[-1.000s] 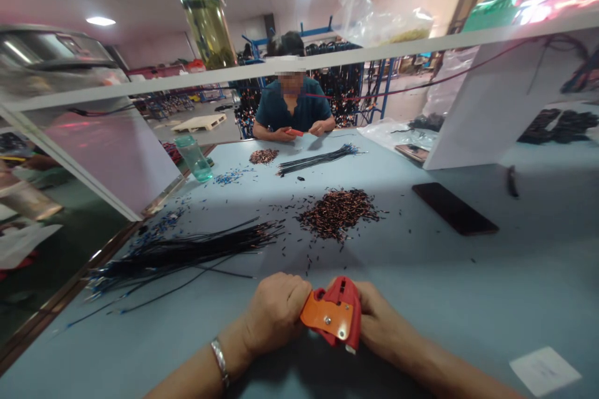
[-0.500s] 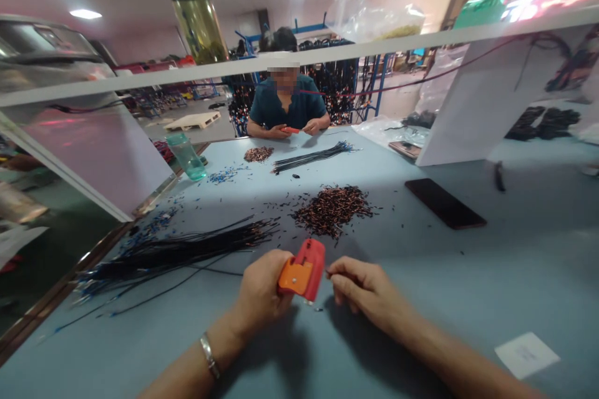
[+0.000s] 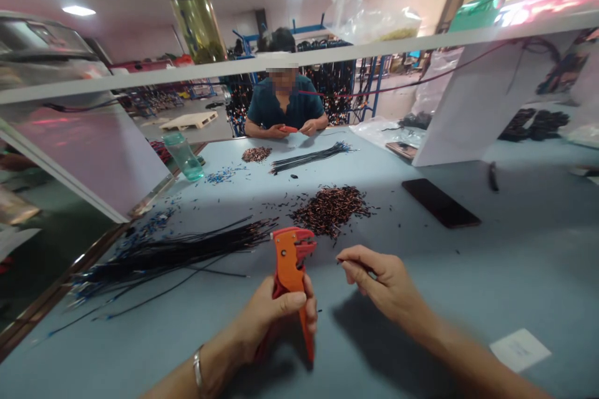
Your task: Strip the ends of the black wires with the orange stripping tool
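Observation:
My left hand (image 3: 285, 312) is wrapped around the orange and red wire stripper (image 3: 291, 260), which is upright with its jaws at the top, facing right. My right hand (image 3: 379, 274) is to the right of the tool, apart from it. Its thumb and forefinger pinch a short black piece of wire (image 3: 338, 260), mostly hidden by the fingers. Beyond the stripper lies a pile of short black and copper-coloured pieces (image 3: 333, 207). A bundle of long black wires (image 3: 178, 252) with blue ends is spread out on the left.
Across the blue-grey table (image 3: 421, 299), a co-worker (image 3: 284, 106) holds a red tool. A black phone (image 3: 440, 202) and a white paper (image 3: 520, 350) lie on the right. A green bottle (image 3: 185, 158) stands at the far left. A white shelf (image 3: 290, 64) spans above the table.
My left hand has turned the stripper from end-on to upright, so its side and handles show. My right hand has moved slightly up and right, farther from the tool.

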Demonstrator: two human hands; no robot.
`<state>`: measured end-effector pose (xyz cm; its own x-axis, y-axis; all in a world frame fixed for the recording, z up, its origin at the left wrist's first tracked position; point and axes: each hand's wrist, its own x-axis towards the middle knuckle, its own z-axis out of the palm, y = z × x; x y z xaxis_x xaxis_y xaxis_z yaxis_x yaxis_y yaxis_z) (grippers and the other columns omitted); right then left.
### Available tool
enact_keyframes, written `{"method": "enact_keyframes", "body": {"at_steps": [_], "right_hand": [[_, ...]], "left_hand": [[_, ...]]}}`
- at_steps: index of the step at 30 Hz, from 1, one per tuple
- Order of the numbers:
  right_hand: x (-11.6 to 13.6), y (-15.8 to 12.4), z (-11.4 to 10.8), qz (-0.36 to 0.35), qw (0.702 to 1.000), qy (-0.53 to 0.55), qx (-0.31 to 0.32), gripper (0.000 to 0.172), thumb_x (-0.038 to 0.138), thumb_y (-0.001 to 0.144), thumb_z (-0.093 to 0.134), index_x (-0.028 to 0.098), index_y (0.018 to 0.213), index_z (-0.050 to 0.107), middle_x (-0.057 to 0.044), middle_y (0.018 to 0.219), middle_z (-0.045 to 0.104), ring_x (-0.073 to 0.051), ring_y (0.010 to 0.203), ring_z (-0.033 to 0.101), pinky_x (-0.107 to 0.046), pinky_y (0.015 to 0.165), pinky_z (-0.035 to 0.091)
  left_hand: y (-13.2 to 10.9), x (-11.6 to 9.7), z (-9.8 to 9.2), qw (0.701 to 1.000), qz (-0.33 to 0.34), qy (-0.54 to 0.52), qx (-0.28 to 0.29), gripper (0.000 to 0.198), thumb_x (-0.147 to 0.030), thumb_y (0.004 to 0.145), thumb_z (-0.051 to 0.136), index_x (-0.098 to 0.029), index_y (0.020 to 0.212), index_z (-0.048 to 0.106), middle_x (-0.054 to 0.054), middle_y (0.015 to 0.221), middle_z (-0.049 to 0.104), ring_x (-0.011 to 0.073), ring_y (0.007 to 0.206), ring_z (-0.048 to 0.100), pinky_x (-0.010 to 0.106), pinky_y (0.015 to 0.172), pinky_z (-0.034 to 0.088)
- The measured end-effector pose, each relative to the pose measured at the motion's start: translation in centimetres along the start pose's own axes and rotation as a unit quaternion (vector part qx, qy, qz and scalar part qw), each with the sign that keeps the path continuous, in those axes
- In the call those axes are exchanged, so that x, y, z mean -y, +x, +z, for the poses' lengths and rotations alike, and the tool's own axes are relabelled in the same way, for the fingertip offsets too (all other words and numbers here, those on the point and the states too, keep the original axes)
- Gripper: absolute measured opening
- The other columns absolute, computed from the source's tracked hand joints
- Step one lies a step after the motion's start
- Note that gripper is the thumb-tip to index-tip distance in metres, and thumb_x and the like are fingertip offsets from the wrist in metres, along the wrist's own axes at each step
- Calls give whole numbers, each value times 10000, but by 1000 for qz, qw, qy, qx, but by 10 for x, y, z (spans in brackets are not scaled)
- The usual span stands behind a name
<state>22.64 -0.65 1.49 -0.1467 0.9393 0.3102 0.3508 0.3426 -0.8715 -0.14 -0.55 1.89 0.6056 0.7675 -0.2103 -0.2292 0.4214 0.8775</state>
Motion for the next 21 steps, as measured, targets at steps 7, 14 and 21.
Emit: {"method": "enact_keyframes", "body": {"at_steps": [7,14,21], "right_hand": [[3,-1,0,-65,997,-45,-18,201,257,942,482,213,950,677,-28,755,674,-147,631,588,-265,625,480],[1,-4,2,-110,989,-88,-47,200,215,945,482,213,990,677,-37,775,707,-173,709,628,-301,682,484],[1,-4,2,-104,989,-97,-49,223,205,931,482,223,998,693,-34,732,709,-176,679,629,-323,676,475]], "left_hand": [[1,5,-2,995,-78,-32,50,384,-380,712,791,-108,923,622,59,719,663,167,620,657,307,638,524],[2,4,-2,994,-88,-20,69,389,-398,702,793,-102,891,627,61,695,671,168,593,659,281,593,513],[1,4,-2,992,-94,-30,82,372,-375,706,793,-97,885,624,62,683,670,173,579,664,280,579,517]]}}
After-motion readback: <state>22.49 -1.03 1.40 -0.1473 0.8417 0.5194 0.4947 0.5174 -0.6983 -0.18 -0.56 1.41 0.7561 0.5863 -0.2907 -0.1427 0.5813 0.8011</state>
